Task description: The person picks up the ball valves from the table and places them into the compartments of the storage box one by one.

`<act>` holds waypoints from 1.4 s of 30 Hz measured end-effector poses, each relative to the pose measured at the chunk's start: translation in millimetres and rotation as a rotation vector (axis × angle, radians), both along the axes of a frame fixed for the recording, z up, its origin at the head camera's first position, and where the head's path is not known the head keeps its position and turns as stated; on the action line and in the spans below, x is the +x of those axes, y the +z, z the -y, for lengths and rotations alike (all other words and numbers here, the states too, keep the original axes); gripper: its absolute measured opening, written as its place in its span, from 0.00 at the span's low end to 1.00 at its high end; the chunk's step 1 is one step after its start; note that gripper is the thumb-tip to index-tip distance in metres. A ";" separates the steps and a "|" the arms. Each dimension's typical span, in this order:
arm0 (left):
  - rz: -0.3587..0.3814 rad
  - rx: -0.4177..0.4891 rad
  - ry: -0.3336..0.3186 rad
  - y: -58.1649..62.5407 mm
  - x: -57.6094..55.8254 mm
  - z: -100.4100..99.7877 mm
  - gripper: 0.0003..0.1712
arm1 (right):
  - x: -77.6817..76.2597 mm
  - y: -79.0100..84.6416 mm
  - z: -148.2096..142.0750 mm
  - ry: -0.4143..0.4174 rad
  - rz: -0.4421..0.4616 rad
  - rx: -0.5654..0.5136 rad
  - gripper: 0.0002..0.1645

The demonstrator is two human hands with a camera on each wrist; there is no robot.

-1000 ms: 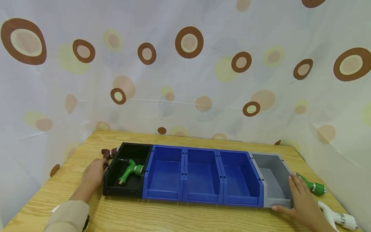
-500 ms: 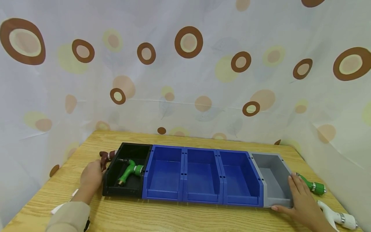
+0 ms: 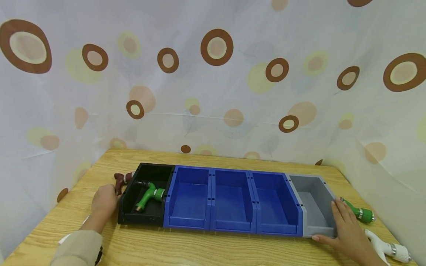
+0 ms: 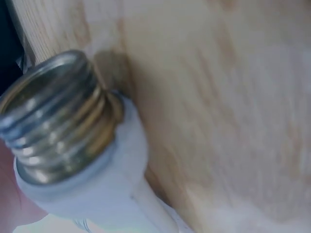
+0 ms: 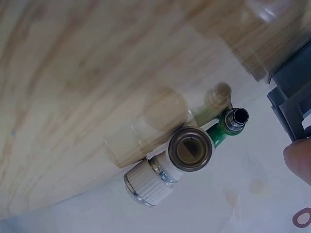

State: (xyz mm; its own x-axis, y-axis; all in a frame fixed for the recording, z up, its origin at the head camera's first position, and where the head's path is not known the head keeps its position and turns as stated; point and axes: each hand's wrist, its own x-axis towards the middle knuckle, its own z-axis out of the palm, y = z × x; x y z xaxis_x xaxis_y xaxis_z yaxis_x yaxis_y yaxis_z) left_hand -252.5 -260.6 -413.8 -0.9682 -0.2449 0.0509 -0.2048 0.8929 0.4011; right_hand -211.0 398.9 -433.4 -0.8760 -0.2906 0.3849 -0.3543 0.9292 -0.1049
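My left hand is at the left side of the black bin, close by a dark brown tap that lies behind it. Its fingertips are hidden, so I cannot tell what they grip. A green tap with a brass end lies inside the black bin. Under the left forearm is a white tap with a threaded metal end. On the right, my right hand rests on the right wall of the grey bin, its fingers extended and its thumb at the front corner.
Three blue bins stand in a joined row between the black and grey ones. Right of the grey bin lie another green tap and a white tap. A patterned cloth hangs around the wooden table.
The brown tap has turned and shifted slightly left, showing more of itself beside my left hand. That hand has drawn back a little, its fingertips now out of sight. The right hand stays put.
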 end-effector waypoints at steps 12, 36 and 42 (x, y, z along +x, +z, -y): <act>-0.029 0.064 0.056 -1.7 4.3 1.1 0.12 | -2.6 -1.2 1.7 0.015 -0.024 0.008 0.73; -0.269 0.042 -0.008 3.1 15.2 5.9 0.13 | 1.2 4.2 1.2 -0.018 0.023 0.034 0.75; -0.265 0.043 -0.008 6.6 19.2 5.2 0.18 | -1.3 5.1 0.9 0.012 -0.027 0.061 0.76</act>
